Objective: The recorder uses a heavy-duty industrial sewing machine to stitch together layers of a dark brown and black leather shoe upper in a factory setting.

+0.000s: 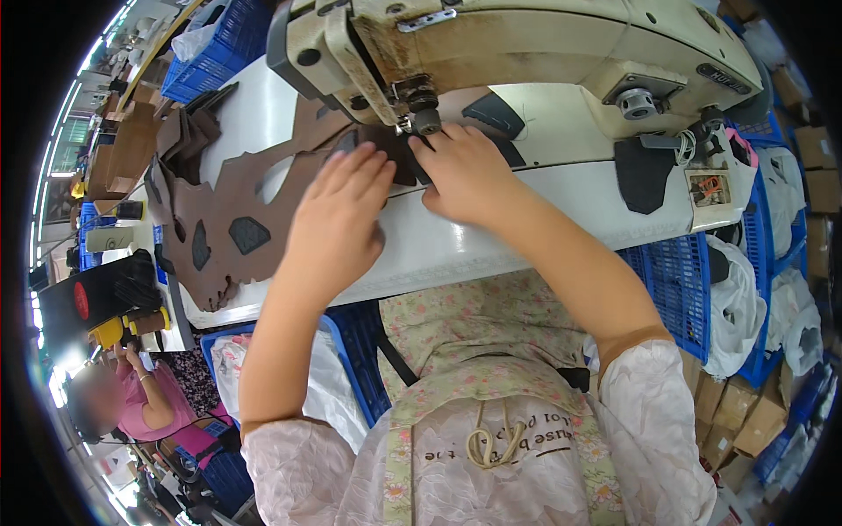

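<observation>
one brown sheet [232, 184] with dark patches [250, 235] spreads over the left part of the table [456, 250], reaching its near edge, and runs right toward the presser foot [404, 125] of a cream sewing machine [526, 44]. the left hand [338, 215] lies over the sheet's right side, fingers straight and unclenched. the right hand [469, 175] rests palm down just beside the presser foot; whether it pinches anything, i cannot tell. toward the table's right end, a black piece [647, 175] lies by the near edge.
</observation>
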`<action>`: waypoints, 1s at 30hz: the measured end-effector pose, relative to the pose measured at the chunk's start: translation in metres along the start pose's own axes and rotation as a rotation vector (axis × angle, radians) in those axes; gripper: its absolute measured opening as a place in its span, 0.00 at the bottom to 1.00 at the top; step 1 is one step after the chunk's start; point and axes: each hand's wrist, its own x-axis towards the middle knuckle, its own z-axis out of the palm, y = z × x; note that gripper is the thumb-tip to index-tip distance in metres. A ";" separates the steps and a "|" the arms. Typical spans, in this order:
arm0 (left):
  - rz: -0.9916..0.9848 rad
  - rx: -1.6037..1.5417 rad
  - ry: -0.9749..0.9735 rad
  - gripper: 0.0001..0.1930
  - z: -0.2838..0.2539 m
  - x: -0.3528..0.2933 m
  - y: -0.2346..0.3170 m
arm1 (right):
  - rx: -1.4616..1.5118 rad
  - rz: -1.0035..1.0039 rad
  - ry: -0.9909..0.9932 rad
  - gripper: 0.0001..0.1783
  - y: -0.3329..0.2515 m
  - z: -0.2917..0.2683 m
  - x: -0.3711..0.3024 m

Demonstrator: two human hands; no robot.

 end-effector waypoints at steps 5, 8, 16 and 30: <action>-0.033 0.372 -0.147 0.21 0.034 0.051 0.009 | -0.113 -0.129 -0.082 0.24 0.013 0.004 0.010; -0.044 0.329 -0.116 0.20 0.046 0.050 0.002 | -0.177 -0.233 0.018 0.18 0.021 0.009 0.009; -0.086 0.024 0.035 0.28 0.057 0.035 -0.010 | -0.151 -0.245 0.035 0.20 0.028 0.009 0.000; -0.088 -0.220 0.018 0.30 0.057 0.031 -0.041 | -0.143 -0.261 0.038 0.17 0.033 0.002 0.002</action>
